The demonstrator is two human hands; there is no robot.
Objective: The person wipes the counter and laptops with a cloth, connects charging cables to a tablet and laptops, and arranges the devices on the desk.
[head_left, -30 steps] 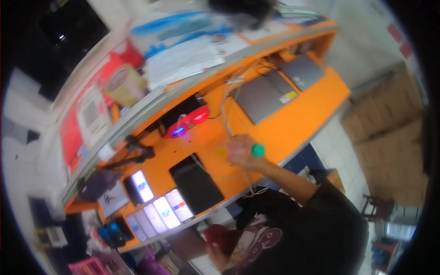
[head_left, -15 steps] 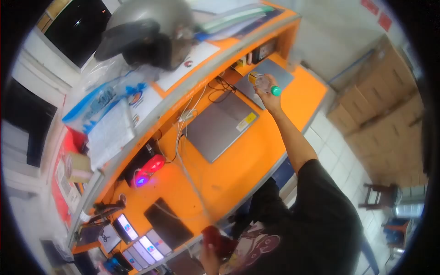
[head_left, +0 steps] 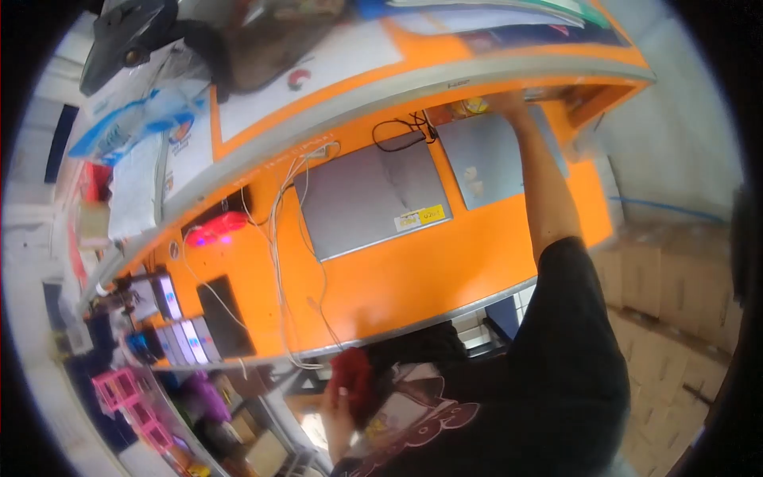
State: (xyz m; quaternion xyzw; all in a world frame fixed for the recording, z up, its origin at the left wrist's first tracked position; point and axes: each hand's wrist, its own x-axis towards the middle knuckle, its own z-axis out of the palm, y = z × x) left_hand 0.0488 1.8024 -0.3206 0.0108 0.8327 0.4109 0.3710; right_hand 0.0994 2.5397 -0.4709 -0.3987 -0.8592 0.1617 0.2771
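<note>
My left hand (head_left: pixel 337 415), low in the view near the front of my dark shirt, is closed on a bunched red cloth (head_left: pixel 352 383). Stretched far forward, my right hand (head_left: pixel 506 103) is at the opening under the raised shelf, above the back of a grey laptop (head_left: pixel 497 163). Blur and the shelf edge hide its fingers. A small yellow item (head_left: pixel 475 105) shows beside that hand; whether it belongs to the bottle seen earlier I cannot tell. Left of these, a second closed grey laptop (head_left: pixel 373 195) with a yellow sticker lies on the orange desk (head_left: pixel 413 266).
White cables (head_left: pixel 278 207) run down the desk. A red glowing device (head_left: pixel 216 228), a dark flat slab (head_left: pixel 225 316) and several phones (head_left: pixel 184 342) lie leftward. Above, the shelf (head_left: pixel 358 119) carries a helmet (head_left: pixel 262 40) and a blue-white bag (head_left: pixel 139 123). Cardboard boxes (head_left: pixel 668 278) stand at right.
My right hand has gone forward from above the far laptop to the shelf opening; its green-capped bottle no longer shows clearly. The view has turned. My left hand still holds the red cloth.
</note>
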